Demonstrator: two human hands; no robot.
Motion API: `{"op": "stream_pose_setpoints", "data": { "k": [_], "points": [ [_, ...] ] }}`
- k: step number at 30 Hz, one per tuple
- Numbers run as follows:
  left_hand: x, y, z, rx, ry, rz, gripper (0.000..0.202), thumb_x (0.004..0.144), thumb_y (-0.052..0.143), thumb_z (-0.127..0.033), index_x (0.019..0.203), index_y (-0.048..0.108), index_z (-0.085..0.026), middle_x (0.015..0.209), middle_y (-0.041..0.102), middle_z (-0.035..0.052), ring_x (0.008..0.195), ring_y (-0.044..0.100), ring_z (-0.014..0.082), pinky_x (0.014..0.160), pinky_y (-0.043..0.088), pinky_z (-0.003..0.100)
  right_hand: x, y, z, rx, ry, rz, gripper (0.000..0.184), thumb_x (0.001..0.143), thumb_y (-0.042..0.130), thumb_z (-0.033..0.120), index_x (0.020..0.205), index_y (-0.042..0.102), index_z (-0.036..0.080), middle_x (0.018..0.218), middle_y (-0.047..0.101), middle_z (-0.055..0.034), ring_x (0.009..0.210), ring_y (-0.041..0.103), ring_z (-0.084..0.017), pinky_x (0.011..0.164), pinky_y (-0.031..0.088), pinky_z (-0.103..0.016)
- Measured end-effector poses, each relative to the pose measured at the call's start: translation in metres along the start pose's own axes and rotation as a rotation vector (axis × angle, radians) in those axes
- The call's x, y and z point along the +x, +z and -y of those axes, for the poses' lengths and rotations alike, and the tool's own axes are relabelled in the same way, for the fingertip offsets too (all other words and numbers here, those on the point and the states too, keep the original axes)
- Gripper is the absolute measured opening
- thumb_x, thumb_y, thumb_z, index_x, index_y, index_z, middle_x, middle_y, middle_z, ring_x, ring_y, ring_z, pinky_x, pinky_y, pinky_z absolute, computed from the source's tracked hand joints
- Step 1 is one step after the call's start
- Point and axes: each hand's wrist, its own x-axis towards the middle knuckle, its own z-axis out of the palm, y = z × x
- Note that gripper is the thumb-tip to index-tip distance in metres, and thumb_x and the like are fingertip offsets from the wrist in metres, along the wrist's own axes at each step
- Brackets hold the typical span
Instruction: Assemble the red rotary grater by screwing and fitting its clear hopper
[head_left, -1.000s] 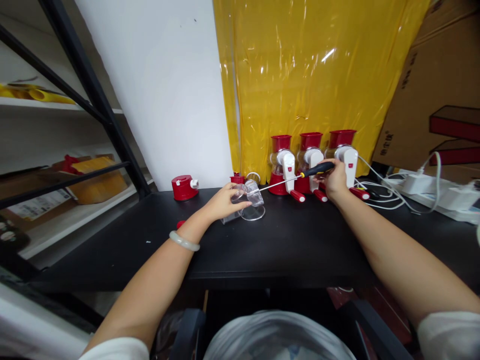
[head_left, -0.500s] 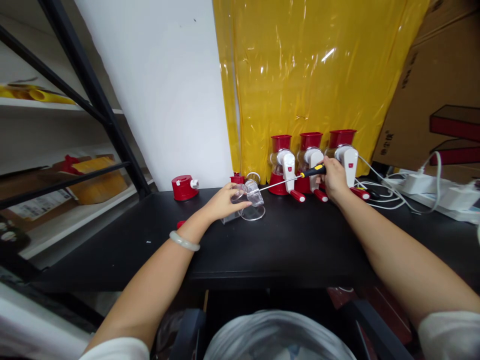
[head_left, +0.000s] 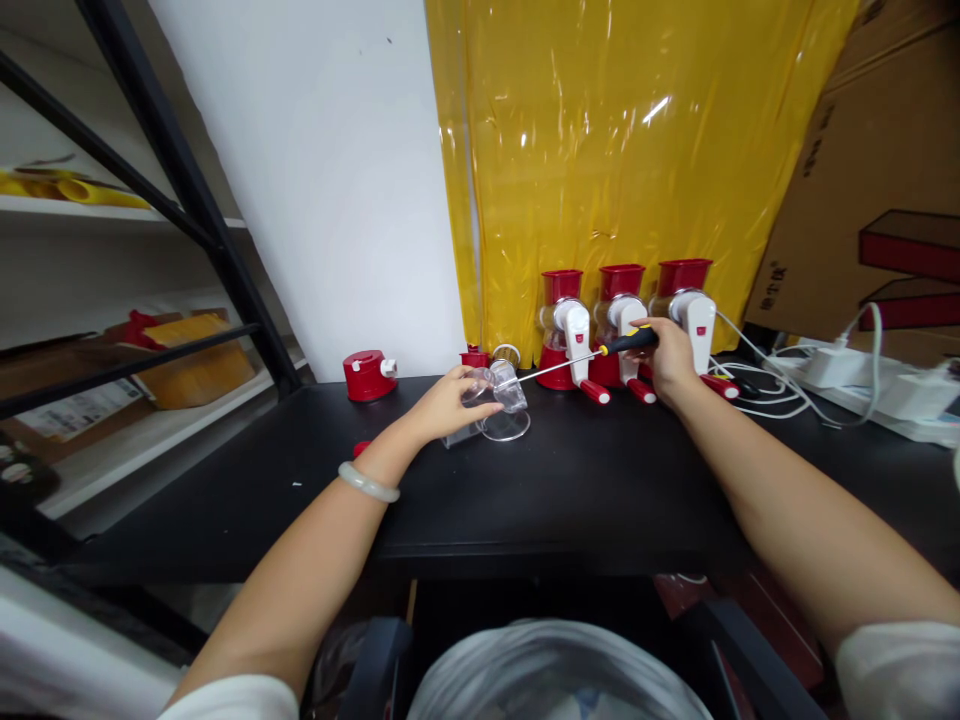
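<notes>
My left hand (head_left: 452, 403) is closed around a clear plastic grater housing (head_left: 510, 395), which lies tilted on the black tabletop. In my right hand (head_left: 669, 360) is a screwdriver (head_left: 624, 343) with a black and yellow handle. Its long metal shaft points left, and the tip meets the clear housing beside my left fingers; the exact contact spot is too small to make out. Behind the housing stand a small red part (head_left: 474, 357) and a round, ribbed-looking drum (head_left: 507, 355), both partly hidden.
Several red and white rotary graters (head_left: 576, 335) with crank handles stand along the yellow sheet (head_left: 637, 150). A red base (head_left: 369, 375) sits at the back left. White cables and a power strip (head_left: 885, 400) lie right. A lined bin (head_left: 555, 670) is below the table edge.
The fingers of my right hand have shifted and spread along the screwdriver handle. My left hand and the clear housing stay in the same place.
</notes>
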Motion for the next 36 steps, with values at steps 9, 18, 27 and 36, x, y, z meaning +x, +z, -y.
{"op": "stream_pose_setpoints", "data": {
  "k": [9,18,27,36],
  "points": [
    [0.0003,0.0007,0.0019,-0.005,-0.002,-0.004,0.037,0.084,0.070,-0.052,0.102,0.072,-0.020,0.117,0.059,0.0115,0.111,0.060,0.0268,0.103,0.048,0.046,0.0056,-0.0040,-0.0089,-0.098,-0.025,-0.013,0.035,0.083,0.060,0.055,0.071,0.052,0.022,0.044,0.047,0.0065,0.031,0.044,-0.009,0.029,0.034,-0.019],
    [-0.0004,0.0006,0.0027,0.000,-0.004,-0.006,0.040,0.084,0.070,-0.053,0.104,0.073,-0.019,0.117,0.060,0.0123,0.109,0.061,0.0261,0.101,0.049,0.044,0.0028,-0.0017,-0.0032,0.017,0.096,-0.015,0.023,0.080,0.041,0.026,0.081,0.063,0.018,0.062,0.063,-0.0003,0.043,0.061,-0.013,0.034,0.039,-0.021],
    [0.0004,0.0010,0.0034,0.057,0.013,-0.005,0.039,0.086,0.067,-0.055,0.104,0.073,-0.021,0.111,0.061,0.0104,0.104,0.061,0.0256,0.097,0.049,0.044,0.0033,-0.0009,-0.0075,-0.019,-0.009,0.009,0.017,0.081,0.060,0.037,0.076,0.059,0.021,0.049,0.052,0.0056,0.035,0.050,-0.010,0.033,0.041,-0.020],
    [0.0006,0.0005,-0.0004,0.063,0.037,-0.029,0.036,0.087,0.066,-0.051,0.101,0.075,-0.019,0.111,0.065,0.0119,0.103,0.063,0.0262,0.096,0.050,0.043,0.0008,0.0012,-0.0034,-0.029,0.078,-0.027,0.036,0.095,0.039,0.047,0.076,0.056,0.021,0.047,0.054,0.0030,0.033,0.048,-0.012,0.033,0.038,-0.023]
  ]
}}
